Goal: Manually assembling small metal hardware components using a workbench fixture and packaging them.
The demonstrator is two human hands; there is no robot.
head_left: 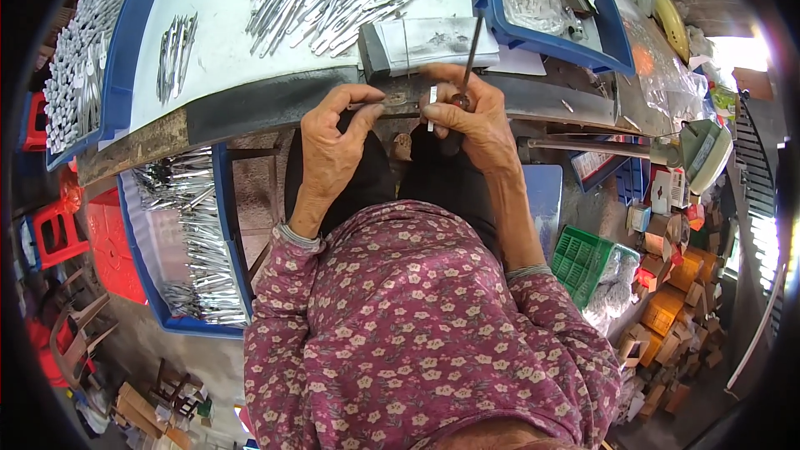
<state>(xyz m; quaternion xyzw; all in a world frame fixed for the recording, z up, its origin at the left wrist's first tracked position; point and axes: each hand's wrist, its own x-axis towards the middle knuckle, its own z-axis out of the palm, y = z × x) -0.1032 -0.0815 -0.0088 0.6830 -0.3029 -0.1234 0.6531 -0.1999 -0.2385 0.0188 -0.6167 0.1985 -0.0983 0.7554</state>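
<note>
While the left hand (329, 146) pinched a small metal piece (392, 104) at the bench (250, 104) edge, the right hand (471, 121) gripped a thin rod (472, 54).

Even daylight fills my view, with the strongest source at the upper right, where the opening (737, 52) burns out to white. The pale work surface (225, 0) before me is bright and mildly glaring; the space beneath it falls into soft shadow. Focus is sharp at centre, on my hands and sleeves (400, 317). Straight edges bow outward, and detail softens toward the black circular vignette at the rim.
</note>
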